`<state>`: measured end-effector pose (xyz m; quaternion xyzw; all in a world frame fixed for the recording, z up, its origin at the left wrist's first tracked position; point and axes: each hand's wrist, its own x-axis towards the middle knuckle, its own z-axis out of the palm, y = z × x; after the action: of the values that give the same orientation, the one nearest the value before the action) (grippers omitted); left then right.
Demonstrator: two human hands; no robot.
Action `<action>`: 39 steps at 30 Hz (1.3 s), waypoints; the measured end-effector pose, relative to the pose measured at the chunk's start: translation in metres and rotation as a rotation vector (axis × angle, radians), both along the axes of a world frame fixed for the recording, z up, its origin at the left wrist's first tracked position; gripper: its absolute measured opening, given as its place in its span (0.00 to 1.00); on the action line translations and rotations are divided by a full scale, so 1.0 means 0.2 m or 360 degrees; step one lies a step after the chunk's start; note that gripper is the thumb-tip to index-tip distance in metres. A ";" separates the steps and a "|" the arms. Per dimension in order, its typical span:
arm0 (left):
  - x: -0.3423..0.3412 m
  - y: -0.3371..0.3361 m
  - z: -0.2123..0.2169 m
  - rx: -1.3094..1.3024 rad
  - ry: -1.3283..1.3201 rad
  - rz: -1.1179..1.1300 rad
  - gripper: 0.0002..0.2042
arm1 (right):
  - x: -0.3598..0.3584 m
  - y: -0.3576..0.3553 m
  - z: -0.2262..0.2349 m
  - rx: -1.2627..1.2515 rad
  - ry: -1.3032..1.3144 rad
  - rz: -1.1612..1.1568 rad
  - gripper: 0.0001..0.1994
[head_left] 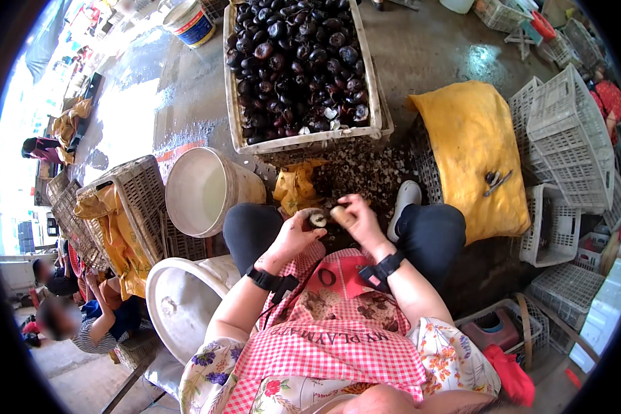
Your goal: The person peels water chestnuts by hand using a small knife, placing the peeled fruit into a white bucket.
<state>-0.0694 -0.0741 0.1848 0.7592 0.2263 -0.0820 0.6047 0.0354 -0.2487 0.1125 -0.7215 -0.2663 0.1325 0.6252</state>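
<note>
My left hand (291, 240) is closed around a partly peeled water chestnut (317, 219), its pale flesh showing against dark skin. Close beside it, my right hand (359, 222) has its fingers curled and pressed together. Something small and dark shows at those fingertips, too hidden to name. Both hands are above my lap, between my knees. Beyond them stands a large pale crate (303, 143) heaped with dark, unpeeled water chestnuts (293, 65). Peel scraps (372, 169) cover the floor in front of it.
A white bucket (245, 190) lies tilted at left, near a round white lid (179, 303). To the right, a yellow cloth (472, 152) drapes a crate and bears a thin tool (500, 183). Plastic crates (573, 138) stack further right. Another person (100, 314) sits at far left.
</note>
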 end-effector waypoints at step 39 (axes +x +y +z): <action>-0.01 -0.13 0.08 -0.0287 0.0210 -0.0046 0.17 | -0.09 -0.04 0.28 0.0158 0.1464 0.0442 0.17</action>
<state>-0.0708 -0.1003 0.2009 0.6979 0.2463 -0.1606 0.6531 0.0178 -0.2560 0.1683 -0.5149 -0.0620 0.5073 0.6882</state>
